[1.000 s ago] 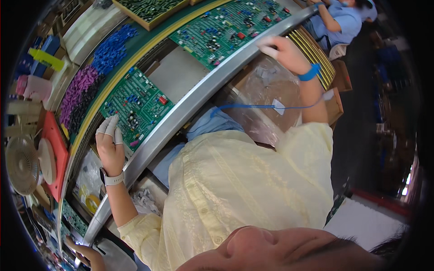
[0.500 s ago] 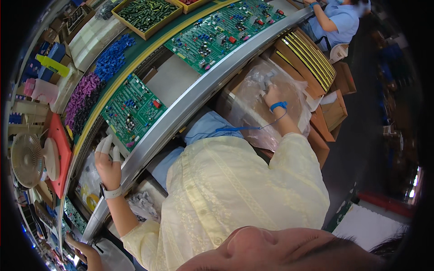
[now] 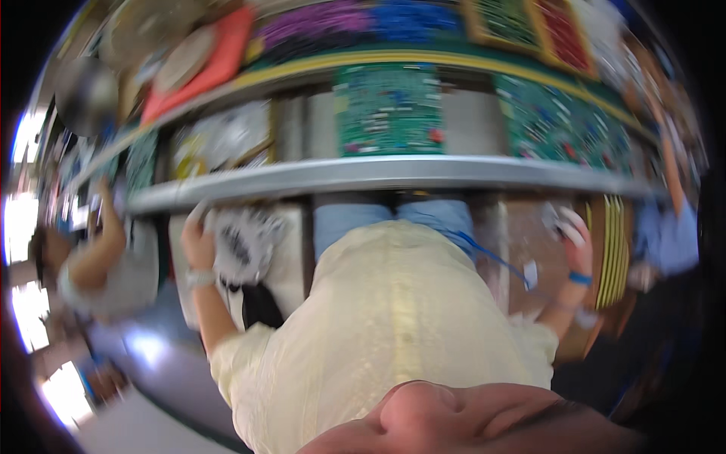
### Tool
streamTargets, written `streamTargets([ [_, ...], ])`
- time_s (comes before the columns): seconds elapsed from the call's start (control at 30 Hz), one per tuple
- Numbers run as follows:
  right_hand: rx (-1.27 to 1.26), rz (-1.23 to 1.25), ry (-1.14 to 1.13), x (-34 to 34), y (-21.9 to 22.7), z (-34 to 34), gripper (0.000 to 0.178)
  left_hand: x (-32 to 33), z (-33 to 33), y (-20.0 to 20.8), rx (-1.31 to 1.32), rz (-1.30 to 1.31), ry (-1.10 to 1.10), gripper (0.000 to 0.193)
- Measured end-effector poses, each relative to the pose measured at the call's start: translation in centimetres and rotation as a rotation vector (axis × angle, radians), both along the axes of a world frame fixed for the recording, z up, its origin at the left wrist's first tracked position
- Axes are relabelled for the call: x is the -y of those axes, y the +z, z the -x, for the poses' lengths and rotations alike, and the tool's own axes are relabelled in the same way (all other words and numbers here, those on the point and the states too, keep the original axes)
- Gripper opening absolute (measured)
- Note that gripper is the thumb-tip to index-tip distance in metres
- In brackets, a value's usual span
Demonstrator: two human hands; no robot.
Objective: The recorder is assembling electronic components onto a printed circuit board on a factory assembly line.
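My left hand (image 3: pixel 198 244), with a light watch band at the wrist, is by the near side of the metal rail (image 3: pixel 363 174). Its fingers are smeared by motion. Beside it lies a clear plastic bag (image 3: pixel 243 240) with dark contents. Over at the right, my right hand (image 3: pixel 576 240) is raised above a brown carton (image 3: pixel 529 227) lined with clear plastic. White covers sit on its fingertips and a blue strap circles the wrist. The fingers are curled round something greyish, too blurred to name. Beyond the rail a green circuit board (image 3: pixel 389 110) lies in front of me.
More green circuit boards (image 3: pixel 567 125) lie along the line at right. Behind them are purple parts (image 3: pixel 318 26), blue parts (image 3: pixel 416 21) and trays of green (image 3: pixel 503 19) and red parts (image 3: pixel 563 34). Yellow-edged dividers (image 3: pixel 614 253) stand beside the carton. Co-workers (image 3: pixel 113 265) sit at either side.
The view has swung round, leaving the picture blurred. My left hand has gone from beside the board to the near side of the rail. My right hand has come up out of the plastic-lined carton.
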State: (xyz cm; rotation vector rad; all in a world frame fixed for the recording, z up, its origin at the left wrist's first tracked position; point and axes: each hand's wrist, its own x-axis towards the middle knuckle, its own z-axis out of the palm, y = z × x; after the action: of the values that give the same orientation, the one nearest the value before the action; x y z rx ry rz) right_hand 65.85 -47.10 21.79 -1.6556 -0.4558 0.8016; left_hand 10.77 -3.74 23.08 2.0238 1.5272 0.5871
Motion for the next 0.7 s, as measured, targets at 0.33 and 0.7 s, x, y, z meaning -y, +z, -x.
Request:
streamTargets([
  [0.33, -0.069, -0.265, 0.477, -19.1, 4.8, 2.3, 0.047, 3.9, 8.2, -8.6, -0.576, 0.067, 0.063, 0.021],
  [0.7, 0.012, -0.21, 0.8, -27.1, 5.2, 6.1, 0.044, -0.8, 4.6, -15.6, -1.123, 0.383, -0.15, 0.024],
])
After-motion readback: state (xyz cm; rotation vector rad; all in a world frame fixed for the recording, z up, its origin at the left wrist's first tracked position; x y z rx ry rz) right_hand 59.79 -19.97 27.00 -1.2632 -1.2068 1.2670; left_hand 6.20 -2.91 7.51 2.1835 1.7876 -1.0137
